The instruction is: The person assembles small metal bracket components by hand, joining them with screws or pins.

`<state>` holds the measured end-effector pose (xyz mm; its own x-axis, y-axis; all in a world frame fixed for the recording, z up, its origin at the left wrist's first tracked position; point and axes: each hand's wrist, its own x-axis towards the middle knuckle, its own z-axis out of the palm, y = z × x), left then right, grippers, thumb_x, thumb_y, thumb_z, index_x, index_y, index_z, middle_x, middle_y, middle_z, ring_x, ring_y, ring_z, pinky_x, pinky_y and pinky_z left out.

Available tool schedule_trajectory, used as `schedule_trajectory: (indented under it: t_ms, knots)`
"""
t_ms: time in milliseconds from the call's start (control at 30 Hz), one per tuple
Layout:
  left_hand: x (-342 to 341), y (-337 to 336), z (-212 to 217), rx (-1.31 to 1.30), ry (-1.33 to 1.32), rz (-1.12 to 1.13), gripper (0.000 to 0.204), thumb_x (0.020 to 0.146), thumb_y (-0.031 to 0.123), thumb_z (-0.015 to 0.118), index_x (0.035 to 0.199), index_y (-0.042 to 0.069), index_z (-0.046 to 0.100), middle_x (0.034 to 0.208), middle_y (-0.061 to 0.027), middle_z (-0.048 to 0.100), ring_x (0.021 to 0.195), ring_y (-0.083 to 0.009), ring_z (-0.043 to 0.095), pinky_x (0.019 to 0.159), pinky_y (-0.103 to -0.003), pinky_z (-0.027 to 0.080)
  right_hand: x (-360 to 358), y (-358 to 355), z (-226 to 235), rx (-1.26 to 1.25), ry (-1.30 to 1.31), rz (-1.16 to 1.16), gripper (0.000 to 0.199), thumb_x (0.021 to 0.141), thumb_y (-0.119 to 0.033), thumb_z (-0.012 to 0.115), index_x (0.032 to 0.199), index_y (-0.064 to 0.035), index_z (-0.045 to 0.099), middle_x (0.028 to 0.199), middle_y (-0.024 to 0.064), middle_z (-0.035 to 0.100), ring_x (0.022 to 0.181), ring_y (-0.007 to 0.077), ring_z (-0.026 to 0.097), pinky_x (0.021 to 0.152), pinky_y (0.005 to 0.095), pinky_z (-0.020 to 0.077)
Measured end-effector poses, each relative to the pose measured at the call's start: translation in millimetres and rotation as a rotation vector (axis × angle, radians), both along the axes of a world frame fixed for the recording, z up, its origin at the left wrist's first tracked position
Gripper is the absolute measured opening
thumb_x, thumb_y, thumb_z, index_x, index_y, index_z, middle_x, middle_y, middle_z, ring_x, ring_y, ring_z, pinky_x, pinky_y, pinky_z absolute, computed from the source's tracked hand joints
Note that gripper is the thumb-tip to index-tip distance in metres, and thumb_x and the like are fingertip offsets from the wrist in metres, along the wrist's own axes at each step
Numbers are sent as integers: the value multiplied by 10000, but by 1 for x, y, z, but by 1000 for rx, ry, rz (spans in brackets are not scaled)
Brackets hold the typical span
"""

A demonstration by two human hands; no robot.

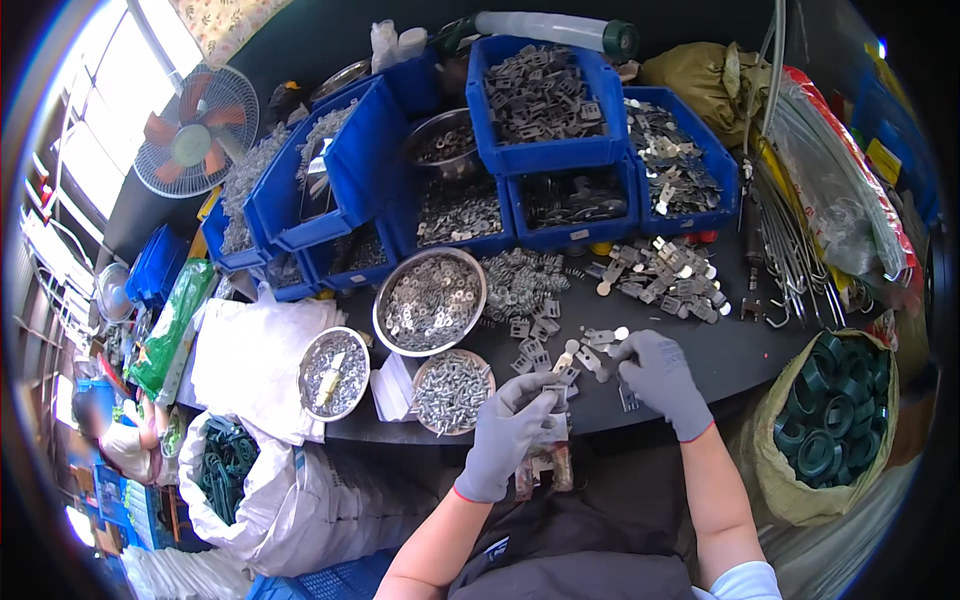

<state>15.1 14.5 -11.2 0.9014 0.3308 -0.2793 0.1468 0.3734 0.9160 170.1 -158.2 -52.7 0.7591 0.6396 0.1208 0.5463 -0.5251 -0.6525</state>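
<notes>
Treating the whole view as a clock, going left to right. Out at eight, a white sack (285, 505) of dark green bits, mouth wide open. Closer in at eight, a small steel bowl (303, 385) of tiny hardware, then at nine a bigger bowl of washers (420, 352). Just past six, a round tub of screws (456, 353), pretty near the left wrist. Could send screws everywhere just by clipping that rim. Almost at six, left gloved hand (508, 430), fingers pinched on a small metal piece (566, 376), above a reddish fixture (562, 468). Might lose the piece from a poor feel through glove fabric. Close in toward four, loose metal clips (537, 354) on the dark table (720, 352), some overlapping, so could easily grab two at once. Farther out at four, right gloved hand (662, 378), fingers curled; can't tell if gripping anything or not, with a metal plate (628, 399) right by the fingertips. Up at three, a heap of clips (672, 280). Farthest right near four, an open woven sack (760, 480) of green rings; could drop strays in there by sweeping too wide
</notes>
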Motion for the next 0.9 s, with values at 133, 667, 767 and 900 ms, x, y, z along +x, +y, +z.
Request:
schedule_trajectory:
  t_ms: [133,667,767,900]
  knots:
    - [-5,-1,-8,-25,-14,68,241,920,83,561,1135,-23,596,985,-67,671,829,-95,640,692,-219,502,-18,-5,11,-113,-20,-66,289,727,-179,649,995,-71,642,903,123,593,843,293,618,765,408,486]
    - [-9,-17,4,-245,-91,121,218,944,68,562,1150,-3,550,959,-68,651,722,-75,592,625,-226,526,-72,-1,52,932,736,-39,142,785,53,658,830,-8,537,1006,160,619,701,68,564,628,202,481]
    - [-11,-21,7,-195,-65,135,209,940,45,561,1143,-8,572,951,-58,657,723,-64,583,635,-212,515,-75,-9,50,876,753,-50,126,789,40,668,783,-6,551,949,148,647,672,64,571,581,194,472]
    - [-22,-29,-5,121,-88,2,213,917,44,608,1116,-32,619,988,-56,675,825,-70,615,725,-197,505,-81,-21,45,784,687,-39,108,778,17,702,739,6,602,900,118,674,656,59,587,561,186,460]
